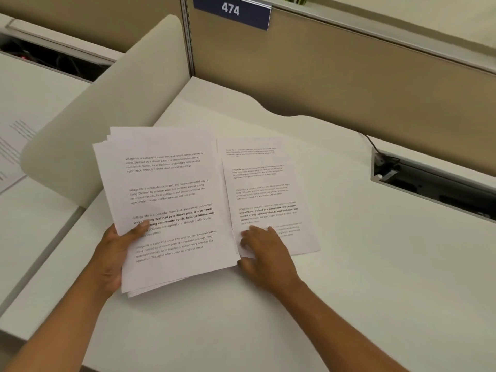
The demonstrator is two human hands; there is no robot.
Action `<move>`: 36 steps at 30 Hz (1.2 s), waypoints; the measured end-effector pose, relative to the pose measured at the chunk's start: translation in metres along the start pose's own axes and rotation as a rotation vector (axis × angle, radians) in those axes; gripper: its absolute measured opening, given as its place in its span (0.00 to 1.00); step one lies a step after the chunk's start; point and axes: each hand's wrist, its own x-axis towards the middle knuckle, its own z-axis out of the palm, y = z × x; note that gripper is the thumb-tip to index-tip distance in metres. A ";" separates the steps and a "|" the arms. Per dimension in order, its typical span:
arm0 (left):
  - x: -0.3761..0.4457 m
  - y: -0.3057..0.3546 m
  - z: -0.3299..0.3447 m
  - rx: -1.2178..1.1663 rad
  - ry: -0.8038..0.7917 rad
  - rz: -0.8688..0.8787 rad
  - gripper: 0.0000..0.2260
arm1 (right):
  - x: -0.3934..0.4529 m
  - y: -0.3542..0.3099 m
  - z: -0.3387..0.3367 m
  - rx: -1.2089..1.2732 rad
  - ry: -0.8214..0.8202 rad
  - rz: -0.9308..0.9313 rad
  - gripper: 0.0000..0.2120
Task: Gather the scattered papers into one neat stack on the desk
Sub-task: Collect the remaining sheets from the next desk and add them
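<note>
A loose stack of printed white sheets (171,189) is held above the white desk (349,277), its edges fanned unevenly. My left hand (114,253) grips its lower left side, thumb on the top page. To the right, two more printed sheets (264,194) lie flat on the desk, one overlapping the other. My right hand (264,251) rests on the lower left corner of the upper sheet, whose corner is curled up under the fingers. Whether the fingers pinch that corner I cannot tell.
A beige curved divider (112,108) rises left of the stack. Beyond it, another printed page (13,149) lies on the neighbouring desk. A tan partition (349,84) with a "474" sign (232,10) backs the desk. An open cable tray (429,181) sits at the right.
</note>
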 end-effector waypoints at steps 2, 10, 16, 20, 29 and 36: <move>0.000 -0.002 0.001 -0.001 0.001 -0.005 0.12 | 0.005 0.004 -0.010 0.090 0.045 0.135 0.21; 0.001 -0.005 0.008 -0.015 -0.035 -0.036 0.12 | 0.057 0.077 -0.053 0.081 0.005 0.885 0.38; 0.005 -0.006 0.007 -0.021 -0.031 -0.042 0.13 | 0.072 0.106 -0.076 0.246 0.095 0.942 0.30; 0.007 -0.010 0.007 -0.023 -0.019 -0.047 0.13 | 0.079 0.107 -0.087 0.213 0.218 0.840 0.06; 0.004 -0.011 0.007 -0.011 -0.040 -0.039 0.18 | 0.119 0.095 -0.050 0.260 0.106 0.918 0.11; 0.004 -0.015 0.010 -0.017 -0.057 -0.052 0.19 | 0.130 0.099 -0.046 0.263 0.049 1.027 0.29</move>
